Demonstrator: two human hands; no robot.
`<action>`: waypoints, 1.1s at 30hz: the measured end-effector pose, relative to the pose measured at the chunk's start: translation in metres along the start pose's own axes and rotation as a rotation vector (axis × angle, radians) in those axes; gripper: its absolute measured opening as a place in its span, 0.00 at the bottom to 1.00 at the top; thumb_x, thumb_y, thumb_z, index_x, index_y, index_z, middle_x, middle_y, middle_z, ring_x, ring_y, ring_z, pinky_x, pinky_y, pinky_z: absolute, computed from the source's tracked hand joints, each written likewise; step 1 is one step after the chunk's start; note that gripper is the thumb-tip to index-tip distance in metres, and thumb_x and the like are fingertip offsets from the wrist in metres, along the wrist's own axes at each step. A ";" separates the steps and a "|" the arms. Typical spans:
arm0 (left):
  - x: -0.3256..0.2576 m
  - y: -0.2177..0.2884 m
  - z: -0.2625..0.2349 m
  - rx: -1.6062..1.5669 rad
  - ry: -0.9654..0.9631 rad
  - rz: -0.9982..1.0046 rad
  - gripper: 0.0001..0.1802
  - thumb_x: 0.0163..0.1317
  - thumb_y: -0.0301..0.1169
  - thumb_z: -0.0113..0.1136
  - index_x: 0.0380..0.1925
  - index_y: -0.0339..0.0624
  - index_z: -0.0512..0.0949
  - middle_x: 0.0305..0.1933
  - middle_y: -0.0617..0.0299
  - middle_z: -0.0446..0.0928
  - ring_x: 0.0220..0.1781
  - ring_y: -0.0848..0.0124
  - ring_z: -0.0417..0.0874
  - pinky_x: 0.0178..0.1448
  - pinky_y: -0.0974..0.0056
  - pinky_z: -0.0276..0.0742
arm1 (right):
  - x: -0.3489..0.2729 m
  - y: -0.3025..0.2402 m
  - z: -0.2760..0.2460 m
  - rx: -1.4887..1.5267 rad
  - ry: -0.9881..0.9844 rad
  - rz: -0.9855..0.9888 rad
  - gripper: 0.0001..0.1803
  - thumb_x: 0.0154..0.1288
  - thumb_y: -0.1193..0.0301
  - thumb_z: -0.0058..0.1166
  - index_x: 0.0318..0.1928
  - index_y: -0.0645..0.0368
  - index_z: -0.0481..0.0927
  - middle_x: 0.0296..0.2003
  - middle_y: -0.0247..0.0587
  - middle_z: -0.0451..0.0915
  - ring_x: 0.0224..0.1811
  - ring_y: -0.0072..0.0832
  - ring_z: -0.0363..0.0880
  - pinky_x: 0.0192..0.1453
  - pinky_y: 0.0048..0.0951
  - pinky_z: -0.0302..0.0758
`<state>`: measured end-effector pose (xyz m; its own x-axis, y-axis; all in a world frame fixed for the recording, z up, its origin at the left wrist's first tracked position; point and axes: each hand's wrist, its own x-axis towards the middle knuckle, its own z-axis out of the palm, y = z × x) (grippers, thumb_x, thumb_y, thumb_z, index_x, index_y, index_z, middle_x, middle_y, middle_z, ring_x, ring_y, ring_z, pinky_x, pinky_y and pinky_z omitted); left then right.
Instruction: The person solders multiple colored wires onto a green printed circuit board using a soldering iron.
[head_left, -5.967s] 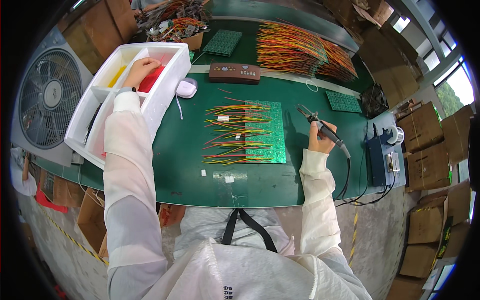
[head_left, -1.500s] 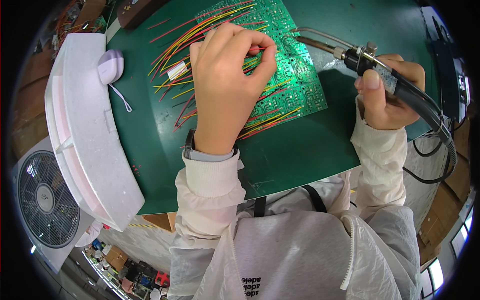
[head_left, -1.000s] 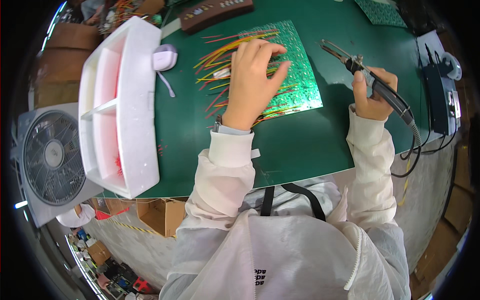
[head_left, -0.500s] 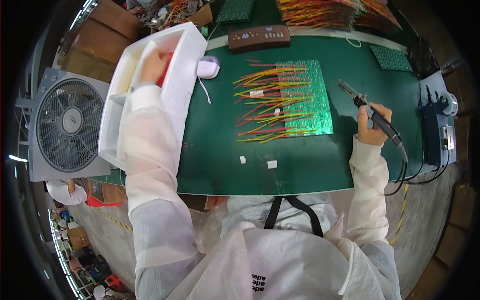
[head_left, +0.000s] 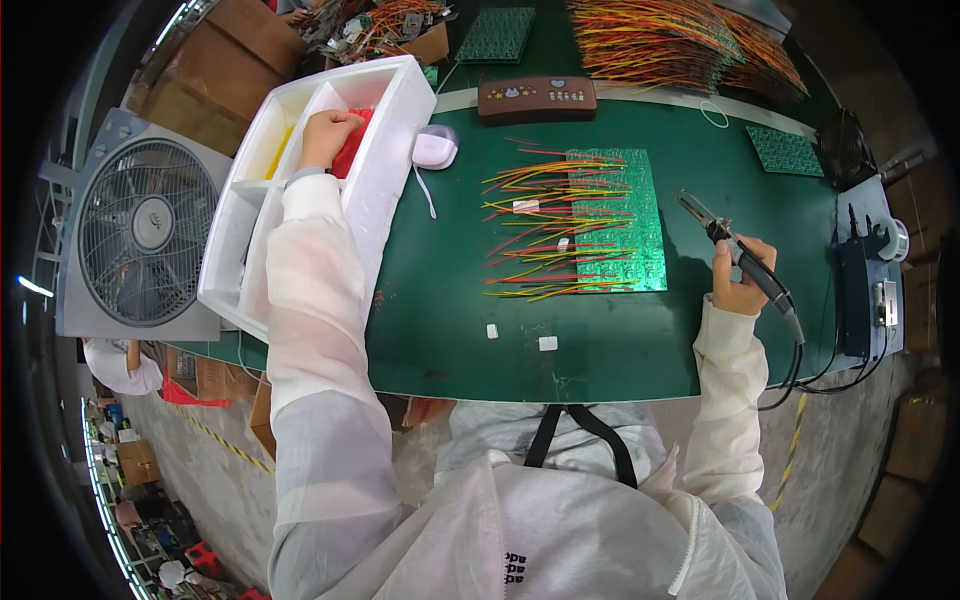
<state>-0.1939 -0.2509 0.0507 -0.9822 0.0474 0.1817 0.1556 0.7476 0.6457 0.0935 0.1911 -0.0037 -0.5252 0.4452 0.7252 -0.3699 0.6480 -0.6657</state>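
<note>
My left hand (head_left: 328,138) is inside a compartment of the white foam box (head_left: 388,165), its fingers pinched together at a pile of red wires (head_left: 350,157). Whatever lies between the fingertips is too small to make out. In my right hand (head_left: 738,286) is a soldering iron (head_left: 766,278), its tip pointing up and left, held above the table apart from the board. Between the hands lies a green circuit board panel (head_left: 645,225). Red and yellow wires (head_left: 525,180) lie in rows across its left part, their ends sticking out to the left.
A fan (head_left: 150,225) stands left of the box. Beyond the panel are a brown case (head_left: 537,100) and a large wire bundle (head_left: 660,45). A lilac case (head_left: 434,148) sits beside the box. The soldering station (head_left: 868,270) is at the right, with its cable hanging near my right forearm.
My left hand has shifted slightly within the red wire compartment, and its fingers now show pinched. The whole view has moved a little. My right hand keeps holding the soldering iron.
</note>
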 end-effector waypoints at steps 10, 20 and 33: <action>-0.084 0.145 0.008 -0.297 0.297 0.360 0.07 0.50 0.26 0.57 0.27 0.34 0.73 0.25 0.59 0.76 0.28 0.74 0.76 0.35 0.71 0.71 | -0.001 -0.008 0.002 0.050 0.005 0.088 0.12 0.47 0.77 0.59 0.32 0.64 0.70 0.22 0.36 0.73 0.19 0.16 0.68 0.24 0.16 0.66; -0.208 0.187 0.106 -0.560 -0.411 0.188 0.06 0.55 0.22 0.54 0.34 0.34 0.73 0.32 0.61 0.76 0.35 0.76 0.78 0.41 0.75 0.72 | 0.001 -0.008 -0.001 0.016 0.008 0.079 0.12 0.47 0.77 0.59 0.32 0.65 0.70 0.21 0.36 0.74 0.20 0.16 0.69 0.24 0.16 0.68; -0.227 0.208 0.178 -0.213 -0.112 0.747 0.07 0.43 0.17 0.56 0.24 0.37 0.71 0.28 0.58 0.70 0.30 0.62 0.72 0.34 0.62 0.68 | 0.001 -0.010 -0.003 -0.008 0.022 0.146 0.12 0.48 0.76 0.58 0.32 0.65 0.70 0.22 0.36 0.74 0.21 0.17 0.71 0.26 0.17 0.69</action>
<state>0.0423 0.0115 0.0115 -0.6123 0.5630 0.5551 0.7849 0.3485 0.5123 0.0994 0.1866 0.0044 -0.5557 0.5487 0.6246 -0.2849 0.5800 -0.7631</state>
